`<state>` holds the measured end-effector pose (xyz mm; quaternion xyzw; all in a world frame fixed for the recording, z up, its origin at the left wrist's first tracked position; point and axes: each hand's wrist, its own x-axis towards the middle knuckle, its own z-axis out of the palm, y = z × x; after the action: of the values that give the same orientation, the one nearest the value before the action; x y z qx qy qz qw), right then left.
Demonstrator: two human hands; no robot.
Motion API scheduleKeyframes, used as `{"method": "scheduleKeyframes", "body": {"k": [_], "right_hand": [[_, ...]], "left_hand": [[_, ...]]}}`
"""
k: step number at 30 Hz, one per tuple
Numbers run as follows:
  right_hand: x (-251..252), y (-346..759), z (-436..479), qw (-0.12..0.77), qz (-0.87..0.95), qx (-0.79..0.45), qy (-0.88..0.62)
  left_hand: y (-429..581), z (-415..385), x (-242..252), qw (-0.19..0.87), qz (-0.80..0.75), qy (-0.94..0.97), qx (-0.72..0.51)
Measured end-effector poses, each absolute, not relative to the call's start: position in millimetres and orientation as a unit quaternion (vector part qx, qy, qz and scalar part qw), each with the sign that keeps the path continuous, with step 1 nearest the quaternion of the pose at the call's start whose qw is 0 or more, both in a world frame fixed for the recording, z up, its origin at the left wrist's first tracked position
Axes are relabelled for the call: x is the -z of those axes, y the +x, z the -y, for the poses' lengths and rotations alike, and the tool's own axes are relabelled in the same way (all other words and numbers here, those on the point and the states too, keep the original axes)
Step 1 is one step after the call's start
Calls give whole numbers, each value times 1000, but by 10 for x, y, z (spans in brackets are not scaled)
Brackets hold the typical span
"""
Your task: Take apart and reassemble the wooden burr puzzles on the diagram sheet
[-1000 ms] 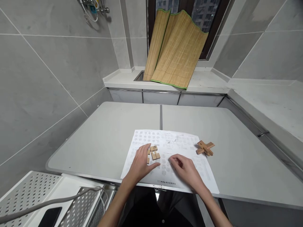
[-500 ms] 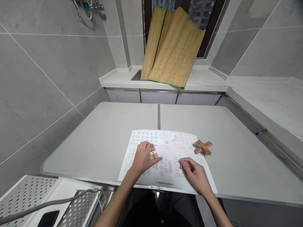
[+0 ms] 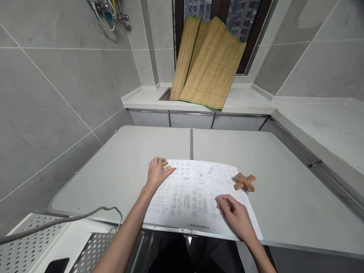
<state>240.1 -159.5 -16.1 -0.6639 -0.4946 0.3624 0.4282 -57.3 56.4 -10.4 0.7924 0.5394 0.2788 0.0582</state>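
Observation:
My left hand [image 3: 157, 172] is closed around light wooden puzzle pieces [image 3: 167, 167] at the upper left corner of a printed instruction sheet [image 3: 199, 189]. Part of the pieces is covered by my fingers. On the lower right of the sheet rests my right hand [image 3: 233, 212], its fingers curled in loosely with nothing visible in them. Above that hand, a cross-shaped wooden puzzle [image 3: 245, 182] in darker brown lies at the sheet's right edge.
The sheet lies on a pale folding table [image 3: 136, 148] with a seam down its middle. A white perforated rack [image 3: 36, 231] with a grey cable [image 3: 71, 219] and a phone [image 3: 57, 265] stands at lower left. Beyond the table, a bamboo mat [image 3: 210, 68] leans by the window.
My left hand has moved left and away from me, carrying the wooden pieces from the middle of the sheet to its upper left corner. The right hand stays in place.

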Motion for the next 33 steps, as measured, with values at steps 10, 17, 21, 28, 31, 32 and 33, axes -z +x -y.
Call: {"method": "scheduleKeyframes", "body": {"k": [10,17,21,28,31,32,33], "right_hand": [[241,2415,1597,421,490,-369,-668],[201,2411,1614,453,492,-370,-645],[181,2589,1679,507,456,-310,-662],[175,3062,1681,539,351,-178,-744],[176,3140,1604,492,394,-164,-759],[178,3148,1576,473,409,-157,-764],[180,3151,1549,457,421,-149,-770]], "left_hand": [[-492,226,3,60,-531,773,-342],[-232,951,-27,296,-458,782,-304],[-206,988,-85,360,-429,784,-269],[-205,959,-117,385,-442,759,-282],[-213,979,-110,372,-434,768,-289],[-216,984,-110,367,-432,770,-291],[-218,988,-110,363,-432,772,-293]]}}
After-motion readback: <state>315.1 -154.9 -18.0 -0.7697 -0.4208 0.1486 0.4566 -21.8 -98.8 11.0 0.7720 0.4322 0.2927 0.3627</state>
